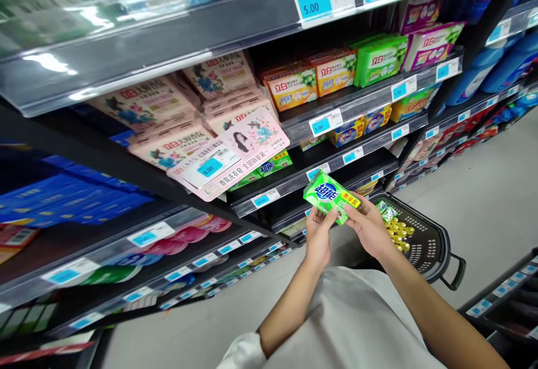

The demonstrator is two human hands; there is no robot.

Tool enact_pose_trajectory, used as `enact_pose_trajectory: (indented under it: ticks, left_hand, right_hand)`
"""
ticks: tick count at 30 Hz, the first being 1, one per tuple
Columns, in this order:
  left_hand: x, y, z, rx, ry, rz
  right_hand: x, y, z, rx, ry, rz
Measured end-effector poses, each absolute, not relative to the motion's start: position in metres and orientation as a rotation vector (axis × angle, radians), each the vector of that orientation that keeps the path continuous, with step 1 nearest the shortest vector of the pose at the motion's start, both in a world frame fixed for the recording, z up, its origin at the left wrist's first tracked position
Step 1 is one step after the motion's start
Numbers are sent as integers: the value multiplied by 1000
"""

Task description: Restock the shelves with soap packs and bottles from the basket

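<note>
From the head camera, the person looks down at a green laundry-soap pack (330,196), held up in both hands in front of the body, tilted and just left of a black shopping basket (428,251). The left hand (318,235) is closed on the pack's lower-left end, and the right hand (367,227) is closed on its lower-right edge, its thumb lying across the front. Neither hand is spread wide: both grip narrowly, and the printed face stays uncovered.

The pack looks like a small, compact block, likely light and stiff, though its glossy wrap could slip a little. The long edges or the two ends seem the surest places to take hold, and a firm pinch should be enough.

Inside the basket, just right of the right hand, lie a small green packet (385,211) and a cluster of small yellow items (397,233); what those items are is hard to tell. Ahead, a metal shelf (290,187) carries boxed bar soaps (334,72) and blue price tags, with a pink promotional card (229,153) jutting from its edge. Blue detergent bottles (474,83) stand further right, above the tiled floor (474,212).
</note>
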State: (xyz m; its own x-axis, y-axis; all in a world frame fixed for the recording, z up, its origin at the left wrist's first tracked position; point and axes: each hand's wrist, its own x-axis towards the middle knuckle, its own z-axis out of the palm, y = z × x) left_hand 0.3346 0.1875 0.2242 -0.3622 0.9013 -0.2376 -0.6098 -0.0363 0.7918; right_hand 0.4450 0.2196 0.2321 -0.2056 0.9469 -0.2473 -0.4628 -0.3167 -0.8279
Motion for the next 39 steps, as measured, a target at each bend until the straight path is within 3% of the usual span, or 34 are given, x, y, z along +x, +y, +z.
enact_pose_trajectory:
  ticks: [11, 25, 30, 39]
  left_hand:
    - [326, 204, 244, 477, 1023, 1681]
    - [306, 167, 219, 267, 1181, 1819]
    - [309, 154, 213, 276, 1192, 1830]
    - [309, 135, 208, 260, 1233, 1887]
  right_hand:
    - [437, 266, 253, -884, -824, 1750]
    - [398, 373, 244, -635, -1568, 1189]
    - [384, 390, 256, -499, -1609, 1127]
    - [336, 422, 267, -648, -1853, 886]
